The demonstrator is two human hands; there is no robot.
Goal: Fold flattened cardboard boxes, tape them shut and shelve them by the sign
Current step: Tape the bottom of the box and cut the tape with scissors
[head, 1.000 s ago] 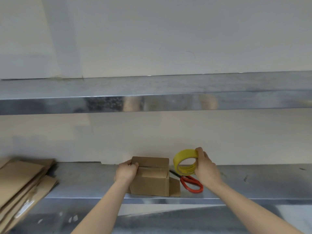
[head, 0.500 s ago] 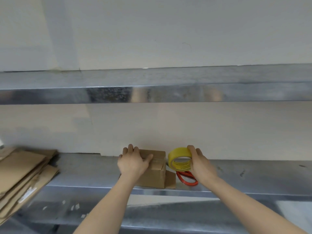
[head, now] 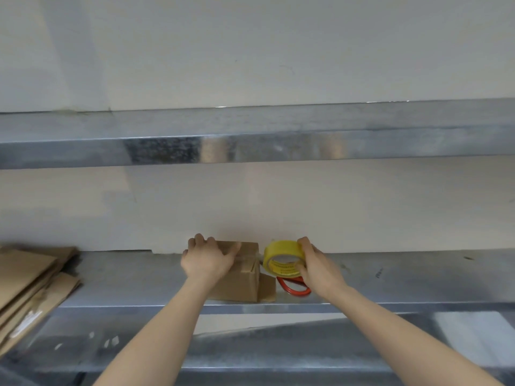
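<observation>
A small brown cardboard box (head: 240, 285) stands on the metal shelf (head: 125, 280) near its front edge, one side flap sticking out to the right. My left hand (head: 207, 260) lies flat on the box's top, fingers spread and pressing the flaps down. My right hand (head: 315, 267) grips a yellow roll of tape (head: 281, 259) held upright just right of the box's top edge. A pair of red-handled scissors (head: 292, 286) lies on the shelf beneath the roll, partly hidden by my right hand.
A stack of flattened cardboard boxes (head: 30, 285) lies at the shelf's left end, overhanging the front edge. Another metal shelf (head: 250, 135) runs above, against a white wall. More metal framing shows below the shelf.
My left hand moved from the box's left side onto its top, pressing the flaps closed. My right hand lowered the tape roll closer to the box's top right edge.
</observation>
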